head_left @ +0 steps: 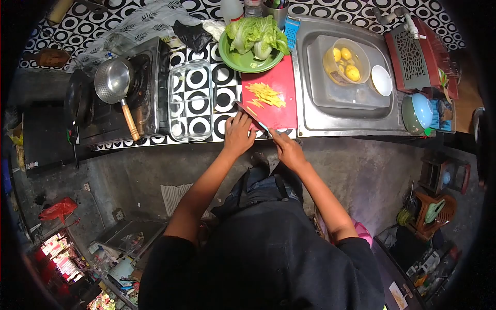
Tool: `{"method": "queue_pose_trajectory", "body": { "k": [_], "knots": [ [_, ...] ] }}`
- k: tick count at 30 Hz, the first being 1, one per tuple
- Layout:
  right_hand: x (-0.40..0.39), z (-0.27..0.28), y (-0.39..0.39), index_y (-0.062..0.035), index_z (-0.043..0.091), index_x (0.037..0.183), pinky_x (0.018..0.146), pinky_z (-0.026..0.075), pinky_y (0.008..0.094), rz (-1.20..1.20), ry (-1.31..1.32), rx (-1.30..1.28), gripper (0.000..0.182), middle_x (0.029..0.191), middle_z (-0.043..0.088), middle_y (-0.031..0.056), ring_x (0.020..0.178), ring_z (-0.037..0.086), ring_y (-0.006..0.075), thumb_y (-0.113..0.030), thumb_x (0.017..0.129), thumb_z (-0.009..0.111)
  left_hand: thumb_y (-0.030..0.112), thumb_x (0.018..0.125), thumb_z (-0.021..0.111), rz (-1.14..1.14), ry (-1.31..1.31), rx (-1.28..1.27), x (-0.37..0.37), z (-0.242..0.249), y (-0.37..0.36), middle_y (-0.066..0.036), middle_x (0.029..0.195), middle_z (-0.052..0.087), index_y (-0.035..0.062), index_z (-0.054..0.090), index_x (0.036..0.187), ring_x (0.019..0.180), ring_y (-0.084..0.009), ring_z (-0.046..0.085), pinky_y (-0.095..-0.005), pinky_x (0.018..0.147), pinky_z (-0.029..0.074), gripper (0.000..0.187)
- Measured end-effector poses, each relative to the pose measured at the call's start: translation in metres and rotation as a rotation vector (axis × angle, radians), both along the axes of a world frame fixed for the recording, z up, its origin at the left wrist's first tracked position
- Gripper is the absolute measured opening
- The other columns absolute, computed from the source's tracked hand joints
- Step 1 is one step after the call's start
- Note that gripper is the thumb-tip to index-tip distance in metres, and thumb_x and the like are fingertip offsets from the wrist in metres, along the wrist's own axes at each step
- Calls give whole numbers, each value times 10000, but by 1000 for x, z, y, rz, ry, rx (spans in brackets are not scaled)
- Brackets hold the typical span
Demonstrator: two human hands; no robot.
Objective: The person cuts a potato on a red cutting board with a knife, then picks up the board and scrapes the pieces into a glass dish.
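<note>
A red cutting board lies at the counter's front edge, with a pile of thin yellow strips on it. My right hand is closed around the handle of a knife, whose blade slants up and left across the board's left part. Just left of the blade, my left hand rests at the board's lower left corner with fingers bent; whatever lies under its fingertips is too small to make out. Behind the strips, a green plate of leafy greens overlaps the board's far end.
Left of the board stands an empty glass dish, then a stove with a saucepan, its wooden handle pointing toward the front edge. To the right, a steel sink holds a tub of peeled potatoes and a white bowl.
</note>
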State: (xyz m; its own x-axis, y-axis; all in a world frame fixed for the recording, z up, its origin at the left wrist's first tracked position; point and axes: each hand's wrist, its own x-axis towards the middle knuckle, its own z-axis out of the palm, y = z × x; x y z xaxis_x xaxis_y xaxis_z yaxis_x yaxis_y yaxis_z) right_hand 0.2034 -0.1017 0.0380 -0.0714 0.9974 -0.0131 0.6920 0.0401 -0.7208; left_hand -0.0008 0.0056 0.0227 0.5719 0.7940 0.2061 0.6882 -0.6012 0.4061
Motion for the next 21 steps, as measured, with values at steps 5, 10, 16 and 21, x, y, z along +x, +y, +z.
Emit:
{"method": "queue_pose_trajectory", "body": {
  "k": [5,10,16,21],
  "knots": [
    [0,4,0,-212,466,1547,714,540,540,-7,16,12,674,946,633,220,795,668,447,3,921,593,217,866,660,4,-3,10,1,-1,-1,-139,1223,612,10,663,1191,1283,-326,521,-507,1027,382,385],
    [1,2,0,-208,474,1542,711,539,542,-10,16,-3,654,934,629,224,788,666,452,-11,930,597,220,870,657,5,-7,10,1,1,-1,-141,1239,612,10,657,1216,1290,-326,518,-505,1035,379,405],
    [0,-1,1,-207,493,1530,704,535,538,-20,30,20,636,925,626,223,782,664,450,-22,932,609,225,872,656,-1,-6,-17,1,2,0,-141,1237,610,11,658,1211,1289,-331,517,-507,1045,377,400],
    [0,0,2,-203,512,1516,703,534,532,-24,32,29,622,921,627,224,780,664,449,-25,929,617,229,869,658,7,14,-1,1,-1,-1,-141,1227,609,11,661,1175,1285,-332,518,-508,1054,377,376]
  ]
}}
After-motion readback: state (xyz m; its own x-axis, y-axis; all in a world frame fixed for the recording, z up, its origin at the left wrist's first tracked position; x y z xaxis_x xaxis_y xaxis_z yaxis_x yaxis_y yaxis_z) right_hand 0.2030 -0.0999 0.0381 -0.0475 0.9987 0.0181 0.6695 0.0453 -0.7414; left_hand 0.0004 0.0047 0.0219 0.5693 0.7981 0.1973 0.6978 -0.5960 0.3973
